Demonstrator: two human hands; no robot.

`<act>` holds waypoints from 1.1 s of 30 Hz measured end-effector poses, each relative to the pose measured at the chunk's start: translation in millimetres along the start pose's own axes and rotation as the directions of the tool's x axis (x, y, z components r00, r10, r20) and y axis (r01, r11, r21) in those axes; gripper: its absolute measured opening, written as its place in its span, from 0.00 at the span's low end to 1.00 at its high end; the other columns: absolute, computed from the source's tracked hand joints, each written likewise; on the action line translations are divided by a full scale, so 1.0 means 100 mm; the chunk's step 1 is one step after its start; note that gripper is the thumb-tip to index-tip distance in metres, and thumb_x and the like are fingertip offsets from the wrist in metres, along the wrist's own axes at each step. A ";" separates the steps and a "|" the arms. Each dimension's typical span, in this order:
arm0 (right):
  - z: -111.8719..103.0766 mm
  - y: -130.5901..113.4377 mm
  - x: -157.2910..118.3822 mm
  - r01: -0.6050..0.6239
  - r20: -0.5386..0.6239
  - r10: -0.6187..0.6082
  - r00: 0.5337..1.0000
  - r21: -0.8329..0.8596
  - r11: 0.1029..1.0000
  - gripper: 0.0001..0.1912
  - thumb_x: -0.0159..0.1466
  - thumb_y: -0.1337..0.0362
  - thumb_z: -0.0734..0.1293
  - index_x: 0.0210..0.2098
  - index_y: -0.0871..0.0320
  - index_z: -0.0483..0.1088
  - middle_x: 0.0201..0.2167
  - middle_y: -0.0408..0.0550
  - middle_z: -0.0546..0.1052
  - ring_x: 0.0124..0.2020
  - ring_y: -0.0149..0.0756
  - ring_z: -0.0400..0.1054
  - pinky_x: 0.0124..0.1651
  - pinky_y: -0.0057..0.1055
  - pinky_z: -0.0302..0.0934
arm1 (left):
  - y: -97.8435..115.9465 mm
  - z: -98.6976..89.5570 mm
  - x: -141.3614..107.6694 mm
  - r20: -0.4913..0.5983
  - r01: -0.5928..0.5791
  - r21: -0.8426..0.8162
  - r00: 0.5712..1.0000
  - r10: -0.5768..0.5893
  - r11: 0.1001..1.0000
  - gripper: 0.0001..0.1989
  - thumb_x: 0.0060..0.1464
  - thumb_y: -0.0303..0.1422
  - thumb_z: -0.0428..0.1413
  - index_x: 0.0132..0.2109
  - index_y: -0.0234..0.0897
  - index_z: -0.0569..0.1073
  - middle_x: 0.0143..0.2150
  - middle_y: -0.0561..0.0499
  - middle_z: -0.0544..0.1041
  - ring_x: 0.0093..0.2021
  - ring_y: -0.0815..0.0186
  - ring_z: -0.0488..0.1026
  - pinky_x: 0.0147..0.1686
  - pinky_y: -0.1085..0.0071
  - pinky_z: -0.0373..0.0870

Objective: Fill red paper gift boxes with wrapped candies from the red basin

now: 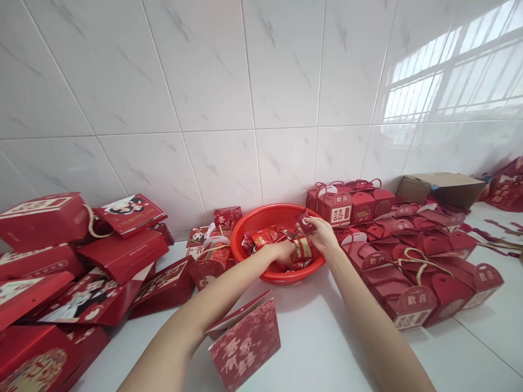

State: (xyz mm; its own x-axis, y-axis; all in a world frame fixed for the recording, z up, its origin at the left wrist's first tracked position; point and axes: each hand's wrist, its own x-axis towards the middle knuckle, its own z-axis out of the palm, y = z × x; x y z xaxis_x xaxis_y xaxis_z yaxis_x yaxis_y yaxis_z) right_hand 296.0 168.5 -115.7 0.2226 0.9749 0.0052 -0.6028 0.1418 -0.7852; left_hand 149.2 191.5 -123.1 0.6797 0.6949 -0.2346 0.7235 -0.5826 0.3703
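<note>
A red plastic basket [286,279] stands against the tiled wall, with wrapped candies [265,237] in it. My left hand [285,253] reaches down among the candies, beside a gold-and-red packet [303,247]; its fingertips are hidden. At the basket's right rim, my right hand [322,234] is closed on a small dark red packet [305,219]. An open red gift box [247,343] with white characters stands on the white surface, partly behind my left forearm.
Red boxes [122,250] are piled on the left. Closed red boxes with rope handles [412,294] stand in rows on the right, a cardboard box [441,188] behind them. Another small box [210,256] touches the basket's left side.
</note>
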 end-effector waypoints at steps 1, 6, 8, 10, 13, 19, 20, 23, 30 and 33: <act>0.00 -0.01 0.00 0.013 0.001 -0.013 1.000 0.018 1.000 0.11 0.43 0.71 0.75 0.21 0.57 0.68 0.22 0.43 0.76 0.30 0.39 0.75 0.35 0.35 0.72 | -0.02 -0.02 -0.01 -0.001 0.010 -0.016 1.000 -0.010 1.000 0.08 0.35 0.24 0.66 0.26 0.37 0.77 0.25 0.51 0.78 0.31 0.60 0.76 0.35 0.69 0.72; 0.01 -0.01 -0.01 0.059 -0.005 -0.059 0.998 0.088 0.994 0.12 0.42 0.75 0.72 0.20 0.57 0.66 0.20 0.42 0.75 0.30 0.39 0.75 0.39 0.38 0.74 | -0.11 -0.15 -0.04 -0.092 0.022 -0.160 0.995 -0.037 0.987 0.06 0.35 0.25 0.66 0.24 0.36 0.77 0.22 0.52 0.76 0.28 0.61 0.74 0.33 0.69 0.70; 0.01 -0.01 -0.01 0.050 -0.001 -0.051 0.999 0.100 0.994 0.11 0.42 0.76 0.71 0.21 0.57 0.68 0.21 0.42 0.76 0.30 0.39 0.75 0.39 0.37 0.74 | -0.14 -0.22 -0.03 -0.215 -0.008 -0.250 0.976 -0.048 0.968 0.02 0.41 0.27 0.64 0.27 0.36 0.78 0.25 0.52 0.78 0.30 0.63 0.75 0.35 0.70 0.69; 0.02 -0.01 -0.01 0.021 0.012 -0.023 1.000 0.103 0.994 0.11 0.42 0.77 0.70 0.21 0.57 0.68 0.21 0.41 0.76 0.30 0.37 0.74 0.39 0.36 0.73 | -0.16 -0.28 0.00 -0.343 -0.059 -0.344 0.937 -0.067 0.937 0.04 0.49 0.30 0.60 0.32 0.34 0.79 0.29 0.51 0.80 0.33 0.64 0.75 0.36 0.71 0.69; 0.02 -0.04 -0.02 -0.054 0.041 0.050 0.998 0.093 0.994 0.09 0.46 0.77 0.70 0.21 0.57 0.68 0.20 0.42 0.75 0.29 0.35 0.74 0.40 0.34 0.73 | -0.17 -0.34 0.04 -0.485 -0.160 -0.465 0.869 -0.099 0.871 0.12 0.55 0.35 0.56 0.38 0.31 0.79 0.34 0.47 0.81 0.34 0.65 0.75 0.37 0.70 0.70; 0.03 -0.10 -0.06 -0.223 0.145 0.216 0.966 0.037 0.974 0.04 0.55 0.71 0.71 0.27 0.58 0.72 0.26 0.45 0.79 0.30 0.38 0.74 0.41 0.43 0.74 | -0.15 -0.34 0.10 -0.586 -0.322 -0.585 0.802 -0.113 0.744 0.15 0.51 0.41 0.62 0.35 0.30 0.79 0.34 0.47 0.81 0.32 0.66 0.75 0.35 0.71 0.71; 0.03 -0.10 -0.07 -0.238 0.164 0.230 0.959 0.032 0.971 0.03 0.55 0.71 0.71 0.28 0.58 0.73 0.26 0.45 0.79 0.30 0.38 0.74 0.41 0.44 0.73 | -0.14 -0.34 0.11 -0.592 -0.336 -0.595 0.798 -0.114 0.730 0.15 0.51 0.41 0.63 0.34 0.30 0.79 0.33 0.47 0.81 0.32 0.66 0.75 0.35 0.71 0.71; 0.04 -0.10 -0.08 -0.253 0.225 0.239 0.945 0.035 0.967 0.03 0.56 0.70 0.71 0.30 0.59 0.74 0.28 0.44 0.80 0.32 0.38 0.75 0.43 0.42 0.73 | -0.13 -0.31 0.13 -0.583 -0.354 -0.625 0.805 -0.113 0.696 0.14 0.53 0.40 0.61 0.34 0.30 0.79 0.31 0.48 0.80 0.29 0.66 0.75 0.32 0.71 0.72; 0.05 -0.06 -0.03 -0.235 0.252 0.220 0.942 0.031 0.972 0.03 0.55 0.71 0.72 0.30 0.61 0.75 0.30 0.50 0.81 0.33 0.38 0.76 0.40 0.35 0.73 | -0.12 -0.34 0.17 -0.543 -0.321 -0.642 0.831 -0.118 0.696 0.15 0.61 0.38 0.55 0.44 0.31 0.80 0.36 0.46 0.83 0.32 0.64 0.78 0.35 0.68 0.76; 0.03 -0.04 -0.02 -0.205 0.209 0.188 0.960 0.063 0.977 0.05 0.54 0.74 0.72 0.29 0.60 0.75 0.30 0.47 0.81 0.34 0.37 0.76 0.42 0.35 0.74 | -0.27 -0.47 0.15 -0.562 -0.247 -0.615 0.803 -0.197 0.749 0.16 0.62 0.38 0.54 0.49 0.32 0.79 0.41 0.45 0.83 0.38 0.63 0.79 0.40 0.68 0.75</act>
State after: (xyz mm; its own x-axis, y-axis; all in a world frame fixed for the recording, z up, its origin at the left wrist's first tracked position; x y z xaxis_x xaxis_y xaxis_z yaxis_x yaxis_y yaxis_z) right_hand 296.1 166.8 -110.7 -0.0596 0.9981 -0.0136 -0.6824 -0.0507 -0.7292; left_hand 134.5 237.5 -94.0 0.3358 0.9097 0.2443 0.2997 -0.3491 0.8879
